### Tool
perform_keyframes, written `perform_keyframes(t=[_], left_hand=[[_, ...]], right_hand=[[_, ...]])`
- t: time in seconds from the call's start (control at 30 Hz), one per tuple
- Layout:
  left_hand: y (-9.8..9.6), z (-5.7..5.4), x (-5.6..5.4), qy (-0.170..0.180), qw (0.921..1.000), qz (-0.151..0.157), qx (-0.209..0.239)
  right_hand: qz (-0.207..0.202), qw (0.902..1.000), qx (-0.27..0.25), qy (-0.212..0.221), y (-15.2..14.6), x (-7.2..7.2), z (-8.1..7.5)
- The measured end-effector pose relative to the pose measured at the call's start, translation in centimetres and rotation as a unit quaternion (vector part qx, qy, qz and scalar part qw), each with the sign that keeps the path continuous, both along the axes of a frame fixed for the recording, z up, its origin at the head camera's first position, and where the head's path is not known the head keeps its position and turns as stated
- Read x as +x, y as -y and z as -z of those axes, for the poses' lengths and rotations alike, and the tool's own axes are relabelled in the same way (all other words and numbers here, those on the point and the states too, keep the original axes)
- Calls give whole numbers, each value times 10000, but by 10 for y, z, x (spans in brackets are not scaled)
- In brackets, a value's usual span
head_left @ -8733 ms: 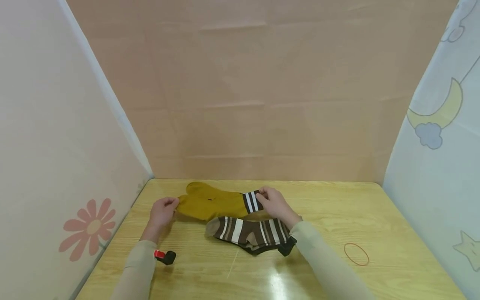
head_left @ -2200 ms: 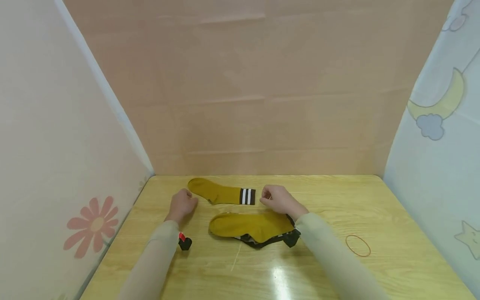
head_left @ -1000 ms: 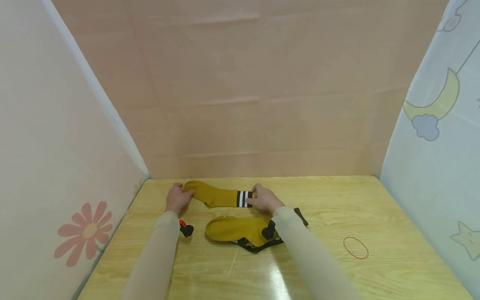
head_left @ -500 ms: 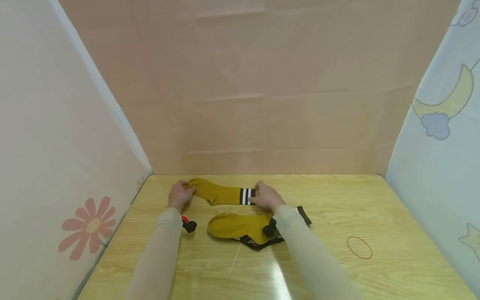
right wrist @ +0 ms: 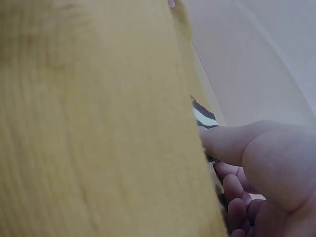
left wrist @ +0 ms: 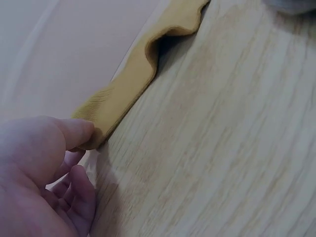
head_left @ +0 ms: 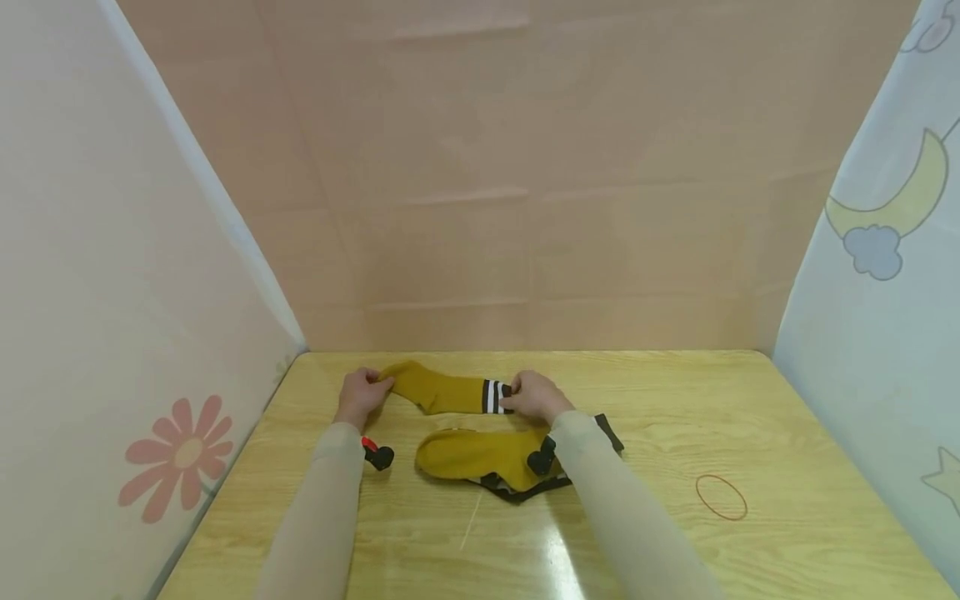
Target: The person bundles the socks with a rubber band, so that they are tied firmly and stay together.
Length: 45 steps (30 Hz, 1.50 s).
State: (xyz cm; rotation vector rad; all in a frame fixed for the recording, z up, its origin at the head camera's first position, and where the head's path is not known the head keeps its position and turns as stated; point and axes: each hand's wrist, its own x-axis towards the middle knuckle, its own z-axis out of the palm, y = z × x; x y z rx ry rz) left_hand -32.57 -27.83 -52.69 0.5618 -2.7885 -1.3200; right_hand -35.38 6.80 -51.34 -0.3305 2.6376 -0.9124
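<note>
A mustard sock with a black-and-white striped cuff stretches between both hands near the table's back edge. Its toe end is pinched between thumb and fingers of my left hand; the left wrist view shows that toe tilted up at the thumb. At the cuff, my right hand pinches the other end. Closer to me lies a second mustard sock, on top of a dark striped sock that is mostly covered. My right sleeve passes over the cuff end of this pile.
A thin red ring lies on the wooden table to the right. Behind the table rises a tan backdrop, with pale printed panels at the left and right. Black wrist cameras sit under both forearms.
Earlier both hands held the mustard socks together; one sock came to lie on the striped sock. Then the hands moved onto the remaining sock's two ends, and its toe has just lifted slightly.
</note>
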Motion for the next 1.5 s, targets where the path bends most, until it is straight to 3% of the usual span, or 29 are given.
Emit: perform_keyframes(t=[0.57, 0.8, 1.1, 1.37, 1.5], left_hand=[[3, 10, 5, -25, 9979, -97, 633], [3, 4, 14, -167, 9929, -269, 1144], [1, -2, 25, -370, 9955, -240, 837], [4, 5, 28, -609, 9852, -436, 1544], [5, 6, 26, -641, 9803, -282, 1844]], right_hand=[[-139, 9986, 133, -495, 0, 7, 5], [-411, 9961, 201, -754, -3, 9, 2], [-480, 9967, -4, -656, -5, 12, 2], [-528, 9939, -444, -857, -9, 17, -2], [-475, 9940, -513, -846, -11, 17, -2]])
